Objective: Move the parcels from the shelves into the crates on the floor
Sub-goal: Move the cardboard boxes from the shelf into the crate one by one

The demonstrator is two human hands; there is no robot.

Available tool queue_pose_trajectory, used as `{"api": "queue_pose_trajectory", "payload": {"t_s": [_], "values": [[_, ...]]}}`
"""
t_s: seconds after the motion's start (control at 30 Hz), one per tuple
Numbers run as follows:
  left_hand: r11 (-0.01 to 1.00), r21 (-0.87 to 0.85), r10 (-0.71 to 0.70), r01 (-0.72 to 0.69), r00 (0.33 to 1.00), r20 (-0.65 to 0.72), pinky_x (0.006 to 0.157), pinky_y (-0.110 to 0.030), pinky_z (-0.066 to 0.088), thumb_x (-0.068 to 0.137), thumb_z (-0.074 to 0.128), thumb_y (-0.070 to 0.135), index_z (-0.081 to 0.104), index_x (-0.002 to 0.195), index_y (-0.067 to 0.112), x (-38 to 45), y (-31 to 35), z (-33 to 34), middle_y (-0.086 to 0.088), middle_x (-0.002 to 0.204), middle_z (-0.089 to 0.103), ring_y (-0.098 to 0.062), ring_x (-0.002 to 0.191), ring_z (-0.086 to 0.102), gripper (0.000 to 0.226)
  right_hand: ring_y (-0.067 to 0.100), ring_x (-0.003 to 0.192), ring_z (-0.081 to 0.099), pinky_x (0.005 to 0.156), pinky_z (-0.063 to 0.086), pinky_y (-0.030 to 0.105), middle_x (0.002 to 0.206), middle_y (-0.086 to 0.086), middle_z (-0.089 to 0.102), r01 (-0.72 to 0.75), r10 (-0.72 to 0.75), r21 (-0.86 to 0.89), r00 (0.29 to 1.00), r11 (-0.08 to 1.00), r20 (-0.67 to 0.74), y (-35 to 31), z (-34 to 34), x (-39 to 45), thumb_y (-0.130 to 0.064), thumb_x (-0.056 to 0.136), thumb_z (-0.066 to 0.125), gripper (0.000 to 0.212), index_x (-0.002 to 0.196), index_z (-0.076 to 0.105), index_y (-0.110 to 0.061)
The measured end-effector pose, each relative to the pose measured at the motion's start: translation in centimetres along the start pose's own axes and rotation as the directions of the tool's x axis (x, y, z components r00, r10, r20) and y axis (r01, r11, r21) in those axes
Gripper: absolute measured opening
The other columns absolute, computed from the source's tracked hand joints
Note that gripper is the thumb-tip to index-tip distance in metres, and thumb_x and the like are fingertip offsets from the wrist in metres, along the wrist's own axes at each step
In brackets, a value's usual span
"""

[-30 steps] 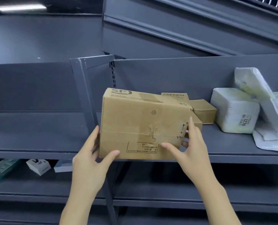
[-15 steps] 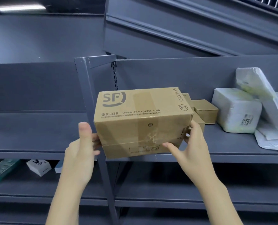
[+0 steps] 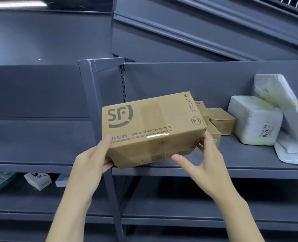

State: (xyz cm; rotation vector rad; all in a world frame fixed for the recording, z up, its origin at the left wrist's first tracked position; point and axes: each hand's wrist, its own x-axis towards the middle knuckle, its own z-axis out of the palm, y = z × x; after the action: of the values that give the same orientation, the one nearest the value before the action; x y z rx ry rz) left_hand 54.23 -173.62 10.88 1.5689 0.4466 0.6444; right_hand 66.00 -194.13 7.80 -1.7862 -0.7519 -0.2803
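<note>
A brown cardboard parcel printed "SF" (image 3: 150,126) is held in the air in front of the grey shelf (image 3: 179,172), tilted with its printed top toward me. My left hand (image 3: 92,158) grips its lower left corner, thumb on the front face. My right hand (image 3: 204,159) holds its lower right end, fingers curled behind the box and thumb stretched out under it. No crate is in view.
Small brown boxes (image 3: 221,121) sit on the shelf behind the parcel. White wrapped parcels (image 3: 254,121) and flat white mailers (image 3: 294,151) lie at the right. A grey upright post (image 3: 92,105) stands left of the parcel. Small packs (image 3: 37,179) lie on the lower left shelf.
The parcel has been tipped back toward me so its printed top faces the camera, and it has come off the shelf edge. My left hand slid under its lower left corner.
</note>
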Motion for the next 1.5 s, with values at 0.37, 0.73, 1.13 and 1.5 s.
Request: {"api": "queue_pose_trajectory", "payload": {"t_s": [0.37, 0.73, 1.13, 1.5], "values": [[0.88, 0.391, 0.207, -0.271, 0.958, 0.197, 0.095, -0.02, 0.042, 0.076, 0.075, 0.014, 0.051, 0.112, 0.044, 0.3, -1.3, -1.9, 0.024, 0.109, 0.064, 0.006, 0.108, 0.056, 0.052, -0.015, 0.099, 0.051, 0.075, 0.036, -0.001, 0.098, -0.035, 0.059, -0.103, 0.111, -0.095, 0.991, 0.99, 0.08, 0.4, -2.3, 0.7, -0.059, 0.057, 0.071, 0.059, 0.107, 0.048, -0.041], [0.761, 0.488, 0.368, -0.428, 0.903, 0.221, 0.079, 0.007, 0.029, 0.07, 0.08, 0.024, -0.001, 0.127, 0.07, -0.1, -1.4, -0.8, 0.054, 0.106, 0.032, 0.035, 0.099, 0.033, 0.11, -0.018, 0.103, 0.048, 0.079, 0.032, -0.002, 0.107, -0.048, 0.05, 0.001, -0.002, -0.14, 1.0, 0.99, -0.004, 0.8, -1.2, 0.5, -0.029, 0.071, 0.079, 0.063, 0.127, 0.051, -0.026], [0.617, 0.546, 0.574, -0.567, 0.798, 0.181, 0.082, 0.006, 0.033, 0.067, 0.081, 0.014, 0.02, 0.131, 0.068, 0.0, -2.7, -0.8, 0.041, 0.116, 0.037, 0.013, 0.098, 0.047, 0.104, -0.006, 0.12, 0.047, 0.097, 0.04, 0.013, 0.127, -0.027, 0.053, 0.074, -0.071, -0.141, 0.997, 0.987, 0.022, 0.4, -1.1, 0.1, -0.03, 0.074, 0.078, 0.068, 0.133, 0.045, -0.036], [0.585, 0.505, 0.709, -0.634, 0.702, 0.061, 0.072, 0.006, 0.035, 0.06, 0.075, -0.019, 0.026, 0.127, 0.048, -0.8, -2.9, -0.5, 0.003, 0.134, 0.039, 0.009, 0.104, 0.036, 0.107, -0.003, 0.136, 0.027, 0.104, 0.023, 0.003, 0.149, -0.018, 0.027, 0.209, -0.239, -0.245, 0.966, 0.947, -0.1, -0.7, 0.2, -0.3, -0.007, 0.074, 0.078, 0.11, 0.149, 0.002, -0.037]]}}
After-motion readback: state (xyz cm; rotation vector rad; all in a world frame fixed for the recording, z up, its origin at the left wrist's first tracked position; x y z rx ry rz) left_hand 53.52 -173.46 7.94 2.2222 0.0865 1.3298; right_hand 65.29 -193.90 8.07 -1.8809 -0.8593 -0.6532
